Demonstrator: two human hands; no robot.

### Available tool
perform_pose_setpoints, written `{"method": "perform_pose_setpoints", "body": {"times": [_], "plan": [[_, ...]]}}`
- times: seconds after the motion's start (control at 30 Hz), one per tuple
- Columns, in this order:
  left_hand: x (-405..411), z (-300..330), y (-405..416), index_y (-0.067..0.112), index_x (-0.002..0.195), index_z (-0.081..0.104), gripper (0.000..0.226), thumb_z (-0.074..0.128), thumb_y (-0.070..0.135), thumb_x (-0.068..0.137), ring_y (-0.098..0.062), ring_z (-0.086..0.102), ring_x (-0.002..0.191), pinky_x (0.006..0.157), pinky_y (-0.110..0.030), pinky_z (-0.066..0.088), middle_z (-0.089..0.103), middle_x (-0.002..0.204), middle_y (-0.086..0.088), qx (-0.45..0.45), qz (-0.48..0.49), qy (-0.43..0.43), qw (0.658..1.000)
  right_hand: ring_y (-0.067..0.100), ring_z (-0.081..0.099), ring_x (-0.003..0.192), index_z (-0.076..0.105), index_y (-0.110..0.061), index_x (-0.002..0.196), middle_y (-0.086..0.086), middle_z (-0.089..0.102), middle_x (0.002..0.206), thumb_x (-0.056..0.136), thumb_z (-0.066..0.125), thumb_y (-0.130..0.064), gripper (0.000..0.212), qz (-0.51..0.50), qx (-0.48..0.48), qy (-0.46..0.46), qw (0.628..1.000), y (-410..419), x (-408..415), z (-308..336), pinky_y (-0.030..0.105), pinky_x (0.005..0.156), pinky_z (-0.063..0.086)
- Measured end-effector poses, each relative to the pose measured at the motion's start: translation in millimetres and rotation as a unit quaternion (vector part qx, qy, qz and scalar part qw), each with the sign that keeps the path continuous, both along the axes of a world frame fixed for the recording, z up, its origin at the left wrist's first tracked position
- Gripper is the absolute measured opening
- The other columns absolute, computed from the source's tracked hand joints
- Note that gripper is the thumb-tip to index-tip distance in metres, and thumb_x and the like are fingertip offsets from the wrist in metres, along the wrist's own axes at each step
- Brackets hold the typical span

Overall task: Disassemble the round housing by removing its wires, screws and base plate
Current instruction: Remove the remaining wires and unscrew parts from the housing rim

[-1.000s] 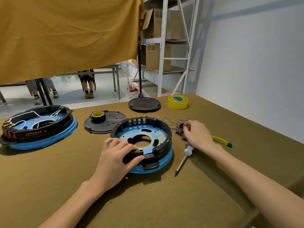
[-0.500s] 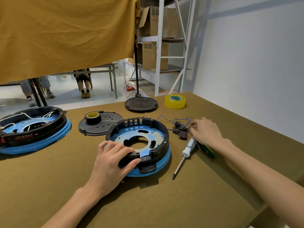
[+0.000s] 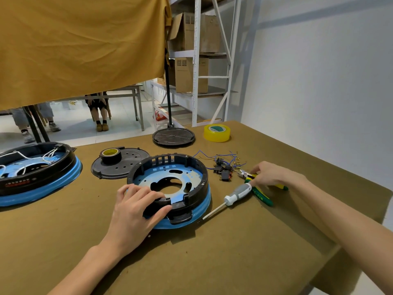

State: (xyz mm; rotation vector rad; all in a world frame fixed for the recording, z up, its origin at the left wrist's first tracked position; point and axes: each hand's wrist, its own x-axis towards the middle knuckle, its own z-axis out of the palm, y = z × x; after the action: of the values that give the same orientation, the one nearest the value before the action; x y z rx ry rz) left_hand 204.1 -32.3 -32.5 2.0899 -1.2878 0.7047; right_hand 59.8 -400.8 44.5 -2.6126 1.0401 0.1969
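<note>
Housing: the housing (image 3: 170, 182) sat on the table (image 3: 212, 262) right in front of me, black ring on a blue rim, open side up.
Left hand: my left hand (image 3: 136, 211) gripped the near edge, fingers curled over the black wall, thumb by the front tab.
Right hand: my right hand (image 3: 274, 175) was off to the right over the pliers (image 3: 261, 195), fingertips touching the handles and the top of the screwdriver (image 3: 238, 194); fingers loosely bent, nothing lifted that I could see.
Wires: a loose tangle of wires (image 3: 223, 165) and small black switches lay on the table just beyond the screwdriver, apart from the housing.
Plate: the base plate (image 3: 170, 177) was still seated inside, pale blue with cut-outs; a screw head showed at the ring's right side.
Feel: I judged the housing light and stiff, hard plastic, likely to skate on the table if a screw was turned without a steadying grip.
Where to hold: the black wall looked the best purchase, gripped over its top edge; the plate's cut-out edges looked thin and possibly sharp, so I'd have lifted it by the big centre hole with care.
</note>
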Motion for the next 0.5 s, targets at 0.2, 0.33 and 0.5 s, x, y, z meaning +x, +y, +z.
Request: {"method": "perform_pose_setpoints", "body": {"times": [0.2,0.33,0.5], "plan": [[1.5,-1.2,-0.5,0.024,0.104,0.074,0.054,0.046,0.068,0.093,-0.017,0.057,0.098,0.095,-0.041,0.036,0.070,0.099,0.009,0.000,0.000,0.002,1.000,0.026,0.057,0.124,0.055,-0.014,0.143,0.009,0.058,0.141,0.090,0.072,-0.025,0.057,-0.016,-0.015,-0.030,0.999,-11.3,-4.4,-0.8,0.035,0.101,0.049],[2.2,-1.2,-0.5,0.025,0.104,0.074,0.055,0.044,0.070,0.093,-0.016,0.057,0.099,0.096,-0.041,0.036,0.070,0.099,0.010,-0.002,-0.003,0.006,1.000,0.027,0.057,0.121,0.056,-0.021,0.140,0.008,0.058,0.136,0.096,0.061,-0.023,0.045,0.043,-0.168,-0.110,0.979,12.0,-8.9,-6.7,0.041,0.101,0.048],[-0.3,-0.2,-0.1,0.025,0.104,0.073,0.057,0.041,0.071,0.094,-0.017,0.057,0.099,0.097,-0.042,0.037,0.070,0.099,0.010,0.000,-0.002,0.010,1.000,0.005,0.056,0.112,0.065,-0.032,0.126,-0.010,0.059,0.121,0.090,0.067,-0.041,0.037,0.270,0.005,-0.079,0.960,60.5,-16.2,-4.3,0.028,0.096,0.049]]}}
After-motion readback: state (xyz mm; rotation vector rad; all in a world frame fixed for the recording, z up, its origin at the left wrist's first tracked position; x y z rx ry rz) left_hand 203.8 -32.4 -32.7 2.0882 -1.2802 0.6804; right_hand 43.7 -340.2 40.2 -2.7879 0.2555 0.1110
